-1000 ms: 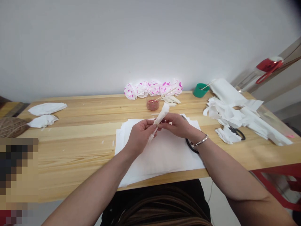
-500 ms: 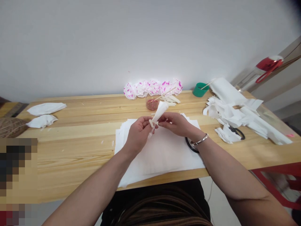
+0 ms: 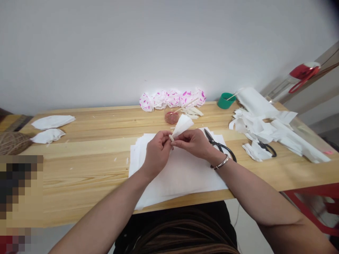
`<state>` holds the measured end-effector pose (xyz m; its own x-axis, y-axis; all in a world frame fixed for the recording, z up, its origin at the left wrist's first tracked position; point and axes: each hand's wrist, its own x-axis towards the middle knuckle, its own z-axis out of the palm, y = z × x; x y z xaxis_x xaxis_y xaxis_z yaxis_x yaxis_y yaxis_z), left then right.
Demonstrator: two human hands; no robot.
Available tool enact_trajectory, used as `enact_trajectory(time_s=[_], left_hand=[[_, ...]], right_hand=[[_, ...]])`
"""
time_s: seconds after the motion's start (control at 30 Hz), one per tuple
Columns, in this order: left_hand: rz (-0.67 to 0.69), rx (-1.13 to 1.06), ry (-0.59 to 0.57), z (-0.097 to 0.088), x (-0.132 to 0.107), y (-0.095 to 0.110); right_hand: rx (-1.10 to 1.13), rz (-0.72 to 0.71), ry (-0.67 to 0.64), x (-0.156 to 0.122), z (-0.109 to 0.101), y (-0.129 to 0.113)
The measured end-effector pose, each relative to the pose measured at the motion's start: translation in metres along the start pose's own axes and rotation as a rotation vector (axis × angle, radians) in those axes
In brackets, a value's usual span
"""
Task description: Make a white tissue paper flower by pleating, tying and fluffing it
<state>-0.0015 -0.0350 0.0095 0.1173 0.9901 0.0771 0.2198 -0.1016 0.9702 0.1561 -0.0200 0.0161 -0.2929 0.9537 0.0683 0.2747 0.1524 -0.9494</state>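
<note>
Both hands meet above a stack of white tissue sheets (image 3: pixel 182 176) on the wooden table (image 3: pixel 87 155). My left hand (image 3: pixel 156 152) and my right hand (image 3: pixel 192 143) pinch a folded white tissue bundle (image 3: pixel 182 125) at its narrow waist. A pale band is wound round that waist, and the upper end fans out above my fingers. The fingers of both hands are closed on it. A silver bracelet (image 3: pixel 221 163) sits on my right wrist.
Black scissors (image 3: pixel 219 145) lie on the sheets right of my wrist. Behind stand pink-spotted tissue flowers (image 3: pixel 172 98), a small jar of pink stuff (image 3: pixel 171 117) with a stick, and a green cup (image 3: pixel 225 101). White paper scraps (image 3: pixel 267 127) pile at right, two tissue pieces (image 3: pixel 50 127) at left.
The bundle's upper end has spread wider into a fan. My right hand slid left toward the waist, uncovering the black scissors beneath my wrist.
</note>
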Motion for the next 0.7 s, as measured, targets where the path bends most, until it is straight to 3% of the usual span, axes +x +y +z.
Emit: enact_trajectory(time_s=[0.4,0.7], left_hand=[[-0.05,-0.032,0.035,-0.0009,0.0025,0.0024],[-0.129,-0.271,0.019,0.0007,0.0032,0.0012]], right_hand=[[-0.033,0.045,0.049,0.0027,-0.0004,0.005],[-0.05,0.034,0.023,0.0051,-0.0046,0.0001]])
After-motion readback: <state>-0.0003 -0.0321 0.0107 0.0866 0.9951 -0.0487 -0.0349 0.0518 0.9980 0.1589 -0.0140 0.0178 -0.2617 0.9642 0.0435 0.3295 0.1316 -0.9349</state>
